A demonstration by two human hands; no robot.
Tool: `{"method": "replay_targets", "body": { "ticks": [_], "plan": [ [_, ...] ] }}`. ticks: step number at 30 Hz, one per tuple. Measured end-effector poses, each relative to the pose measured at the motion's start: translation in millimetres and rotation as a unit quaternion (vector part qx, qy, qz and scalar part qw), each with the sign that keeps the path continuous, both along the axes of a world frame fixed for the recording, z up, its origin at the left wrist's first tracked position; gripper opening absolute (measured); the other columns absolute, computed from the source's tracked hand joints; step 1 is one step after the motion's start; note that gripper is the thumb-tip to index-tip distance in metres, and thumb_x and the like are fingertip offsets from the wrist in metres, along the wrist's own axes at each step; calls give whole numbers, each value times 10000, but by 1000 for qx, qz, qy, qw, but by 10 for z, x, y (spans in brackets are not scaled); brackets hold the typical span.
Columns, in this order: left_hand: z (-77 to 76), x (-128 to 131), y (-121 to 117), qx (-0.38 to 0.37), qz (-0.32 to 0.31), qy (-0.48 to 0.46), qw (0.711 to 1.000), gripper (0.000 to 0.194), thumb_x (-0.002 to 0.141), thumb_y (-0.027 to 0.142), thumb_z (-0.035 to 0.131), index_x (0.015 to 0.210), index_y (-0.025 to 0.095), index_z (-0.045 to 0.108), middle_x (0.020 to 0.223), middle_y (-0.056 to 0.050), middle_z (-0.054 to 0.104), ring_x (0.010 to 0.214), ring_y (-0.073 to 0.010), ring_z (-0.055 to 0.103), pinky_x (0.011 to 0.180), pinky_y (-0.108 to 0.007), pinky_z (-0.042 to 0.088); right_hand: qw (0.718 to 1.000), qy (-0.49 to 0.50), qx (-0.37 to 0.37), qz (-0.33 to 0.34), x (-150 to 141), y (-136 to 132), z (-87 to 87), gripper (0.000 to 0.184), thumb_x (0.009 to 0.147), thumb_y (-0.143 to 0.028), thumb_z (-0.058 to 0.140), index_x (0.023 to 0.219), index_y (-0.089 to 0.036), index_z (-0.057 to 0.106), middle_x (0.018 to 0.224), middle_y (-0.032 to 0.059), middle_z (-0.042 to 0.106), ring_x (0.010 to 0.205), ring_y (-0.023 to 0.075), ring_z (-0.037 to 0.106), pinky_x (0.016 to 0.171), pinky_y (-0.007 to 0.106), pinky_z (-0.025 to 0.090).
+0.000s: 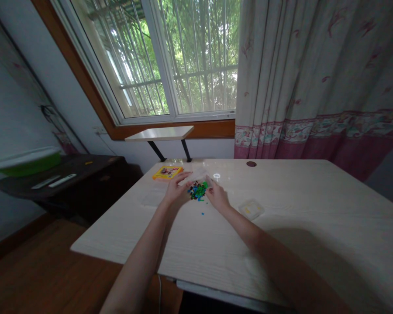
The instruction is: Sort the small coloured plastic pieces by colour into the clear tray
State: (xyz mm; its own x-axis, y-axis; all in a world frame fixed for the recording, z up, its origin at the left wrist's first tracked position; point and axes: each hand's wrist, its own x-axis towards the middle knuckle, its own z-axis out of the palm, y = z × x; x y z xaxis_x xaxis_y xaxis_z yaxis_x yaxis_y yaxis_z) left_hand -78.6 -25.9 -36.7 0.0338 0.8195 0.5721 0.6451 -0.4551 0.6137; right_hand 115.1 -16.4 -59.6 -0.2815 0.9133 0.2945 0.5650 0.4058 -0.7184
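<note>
Fingers, left: my left hand (177, 188) comes in with its fingers (183, 175) loosely bent and parted from the thumb; whether they pinch the clear plastic (201, 173) by their tips, I cannot tell.
Fingers, right: my right hand (218, 197) is curled inward, fingertips drawn close to the thumb at the heap's right side; what lies between them is too small to make out.
Heap from the fingers: the small bricks (198, 192) lie between my two hands, inward from both sets of fingertips, right of the left thumb and left of the right fingertips.
Long axis: none that I can tell; the heap is roughly round, and single bricks point every way.
Nearer hand: neither by much; both sit right at the heap's sides.
Place on the table: left of the middle of the table (301, 187), closer to the back edge than to the front edge as I look at it.
Look of the heap: tiny, loose and jumbled; bright green mostly on the right, blue and dark pieces mixed in toward the left.
Stray: one blue piece (202, 213) lies apart, on the front-edge side of the heap.
Clear plastic: thin, see-through and shiny, toward the back edge from the bricks.
Toward the back left corner: a yellow box (167, 172), lying flat.
Toward the right edge: a clear tray (251, 216) with yellow bits, beside my right forearm.
</note>
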Motion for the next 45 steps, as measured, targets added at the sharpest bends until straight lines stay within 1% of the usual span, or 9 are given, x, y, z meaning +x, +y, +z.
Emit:
{"method": "replay_targets", "body": {
  "ticks": [5, 12, 17, 23, 27, 30, 32, 37, 45],
  "plan": [
    [-83, -55, 63, 15, 38, -62, 997, 477, 804, 487, 476, 1082, 121, 600, 1117, -111, 606, 1057, -228, 538, 924, -375, 415, 994, -92, 52, 11, -3, -23, -27, 580, 809, -177, 405, 1375, -209, 284, 995, 67, 646, 826, 183, 618, 716, 234, 459],
    [-81, -26, 81, 24, 42, -87, 995, 510, 810, 506, 453, 1097, 105, 578, 1126, -131, 594, 1066, -237, 530, 917, -379, 411, 988, -136, 67, 20, -7, -50, -29, 584, 820, -172, 394, 1386, -181, 249, 1017, 83, 644, 812, 197, 632, 715, 264, 483],
    [-8, 96, 3, 27, 8, -70, 997, 432, 825, 477, 447, 1053, 126, 556, 1053, -113, 599, 984, -208, 558, 855, -344, 444, 995, -50, 88, -17, -23, -52, -43, 562, 791, -190, 432, 1345, -194, 339, 1028, 75, 646, 824, 201, 632, 732, 270, 489],
    [-28, 306, -73, 48, -47, -38, 997, 396, 825, 410, 487, 1140, 170, 476, 1201, -118, 509, 1106, -210, 483, 939, -362, 384, 989, 91, 107, -51, -41, 33, -123, 516, 743, -192, 485, 1257, -191, 441, 1006, 72, 654, 867, 209, 629, 776, 307, 495],
    [-46, 398, -96, 31, -47, -48, 997, 440, 826, 395, 488, 1210, 188, 432, 1237, -114, 482, 1131, -218, 459, 931, -368, 388, 977, 172, 126, -6, -48, 59, -138, 514, 748, -196, 499, 1254, -196, 406, 1111, 73, 610, 971, 200, 603, 824, 317, 489],
    [-53, 428, -87, 17, -50, -104, 993, 488, 829, 422, 475, 1245, 178, 403, 1227, -123, 486, 1090, -218, 492, 884, -346, 423, 964, 211, 152, 58, -50, 58, -133, 511, 759, -187, 500, 1254, -207, 377, 1175, 60, 568, 1051, 175, 560, 876, 309, 469],
    [-62, 443, -76, 2, -75, -156, 985, 520, 817, 442, 488, 1251, 173, 388, 1212, -127, 494, 1049, -212, 521, 844, -324, 446, 961, 200, 179, 62, -39, 55, -124, 477, 771, -176, 488, 1240, -214, 406, 1182, 58, 558, 1076, 174, 536, 914, 326, 444],
    [-101, 511, -42, -14, -97, -264, 959, 673, 661, 397, 689, 1227, 201, 381, 1126, -102, 544, 966, -190, 565, 792, -299, 468, 956, 133, 250, 76, 0, 46, -101, 482, 768, -109, 453, 1238, -214, 463, 1184, 75, 520, 1127, 194, 449, 990, 373, 373],
    [-74, 608, -16, -47, -64, -381, 921, 473, 681, 281, 667, 1080, 224, 420, 869, -13, 622, 732, -108, 611, 640, -220, 487, 962, 87, 251, 67, -26, 31, -112, 469, 762, -97, 436, 1213, -213, 493, 1118, 86, 485, 1067, 216, 440, 953, 393, 391]
  ]
}}
